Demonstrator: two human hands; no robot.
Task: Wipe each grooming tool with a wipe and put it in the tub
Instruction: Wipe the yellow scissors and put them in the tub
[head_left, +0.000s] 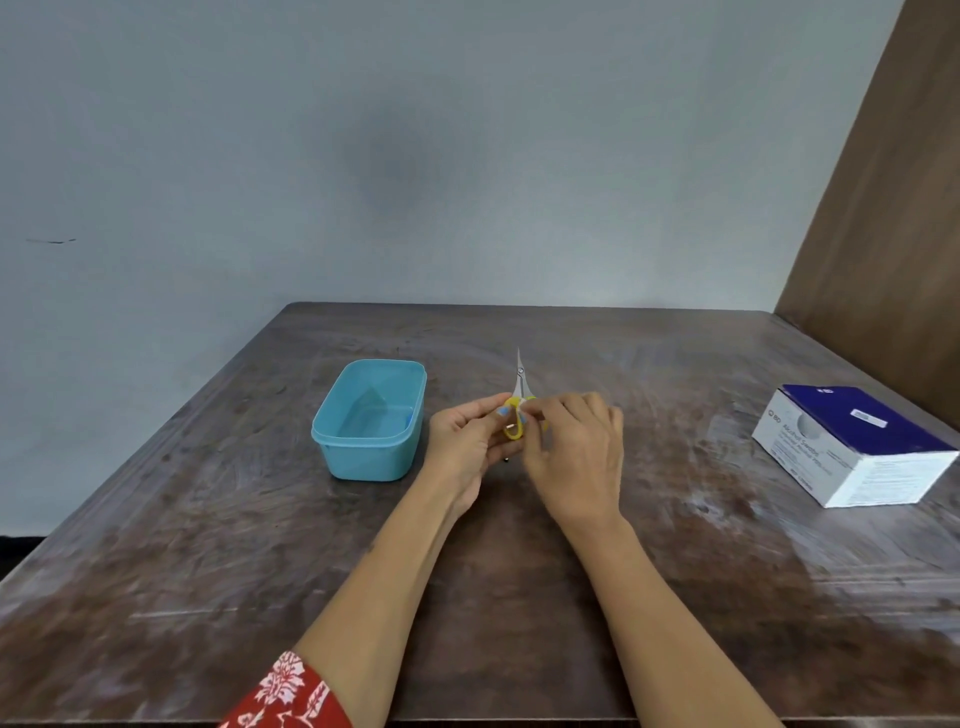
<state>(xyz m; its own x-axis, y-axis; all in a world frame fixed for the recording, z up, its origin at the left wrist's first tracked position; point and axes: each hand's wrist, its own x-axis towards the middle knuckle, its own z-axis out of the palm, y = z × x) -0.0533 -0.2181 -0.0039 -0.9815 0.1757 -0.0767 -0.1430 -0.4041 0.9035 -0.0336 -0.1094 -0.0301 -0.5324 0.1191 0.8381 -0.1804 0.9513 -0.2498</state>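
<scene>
Just right of the tub, both hands meet above the table around a small pair of scissors. The left hand grips the yellow handle loops, fingers curled round them, so the closed blades point away from the person toward the wall. The right hand pinches a small white wipe against the scissors where the blades join the handles; most of the wipe is hidden by the fingertips. The tub, a light blue rectangular container, sits open on the table just beside the left hand without touching it; something small and blue shows at its inner right side, too unclear to name. Well to the right of the tub, near the table's right edge, stands a white and blue box of alcohol swabs. A red patterned sleeve covers the left upper arm.
</scene>
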